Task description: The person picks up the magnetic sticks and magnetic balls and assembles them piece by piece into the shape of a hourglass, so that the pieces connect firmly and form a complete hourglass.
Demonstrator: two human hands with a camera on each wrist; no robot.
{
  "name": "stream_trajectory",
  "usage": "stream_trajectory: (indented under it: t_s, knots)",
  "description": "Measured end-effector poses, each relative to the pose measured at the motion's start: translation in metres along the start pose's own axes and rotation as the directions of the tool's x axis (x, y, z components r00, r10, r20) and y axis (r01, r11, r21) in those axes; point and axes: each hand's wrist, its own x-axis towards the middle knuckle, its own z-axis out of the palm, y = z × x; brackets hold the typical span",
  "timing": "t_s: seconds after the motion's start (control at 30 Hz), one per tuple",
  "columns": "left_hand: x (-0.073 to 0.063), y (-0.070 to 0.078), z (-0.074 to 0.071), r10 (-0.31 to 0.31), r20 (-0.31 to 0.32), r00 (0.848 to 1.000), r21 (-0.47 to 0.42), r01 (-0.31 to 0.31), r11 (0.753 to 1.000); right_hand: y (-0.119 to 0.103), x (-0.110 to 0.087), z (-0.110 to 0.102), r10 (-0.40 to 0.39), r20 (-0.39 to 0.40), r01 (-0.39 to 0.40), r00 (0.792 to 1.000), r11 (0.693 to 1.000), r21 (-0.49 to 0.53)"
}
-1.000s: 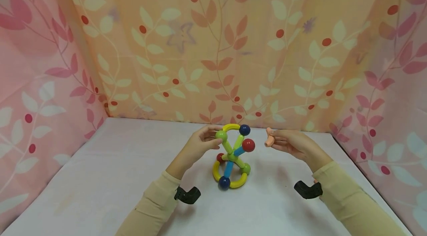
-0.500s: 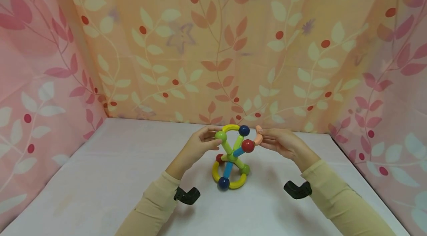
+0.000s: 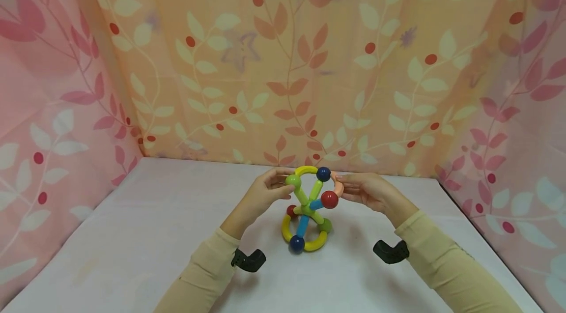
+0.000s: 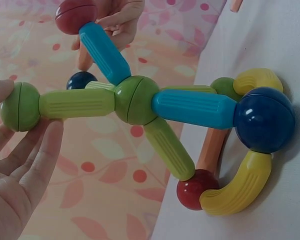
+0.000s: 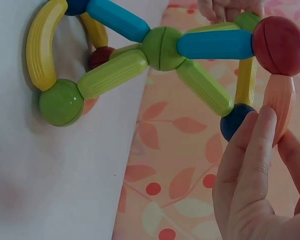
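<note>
A magnetic ball-and-stick toy stands on the table, its sticks spreading from a central green ball (image 3: 307, 209). In the head view its base is a ring with yellow curved sticks (image 3: 315, 244). My left hand (image 3: 267, 190) holds the upper-left green ball (image 4: 20, 106) between thumb and fingers. My right hand (image 3: 369, 190) pinches a peach curved stick (image 5: 286, 95). One end of that stick meets the upper red ball (image 5: 280, 46); its other end is by the dark blue ball (image 3: 323, 174), hidden behind my fingers in the right wrist view.
White cloth covers the table (image 3: 177, 234). Leaf-patterned curtains (image 3: 283, 57) stand behind and on both sides. A peach stick end (image 4: 236, 5) lies on the table at the top of the left wrist view. Black wrist mounts (image 3: 248, 260) stick out from both sleeves.
My right hand has moved left with the peach curved stick, bringing it from apart to against the red ball and up by the dark blue ball. The left hand stays on the green ball.
</note>
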Motion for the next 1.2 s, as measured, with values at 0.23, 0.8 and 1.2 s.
stream_trajectory:
  t_s: [0.23, 0.8, 1.2]
  knots:
    - [0.000, 0.000, 0.000, 0.008, -0.001, 1.000, 0.009, -0.008, 1.000, 0.001, -0.001, 0.000, 0.011, 0.012, -0.012, 1.000, 1.000, 0.012]
    - [0.000, -0.001, 0.000, 0.004, -0.008, 1.000, 0.010, -0.004, 1.000, 0.004, 0.001, 0.000, 0.041, 0.000, -0.041, 0.999, 0.998, 0.044]
    - [-0.001, -0.001, 0.000, 0.004, -0.011, 1.000, 0.010, -0.004, 1.000, 0.014, 0.006, -0.005, 0.079, -0.014, -0.078, 0.997, 0.994, 0.082]
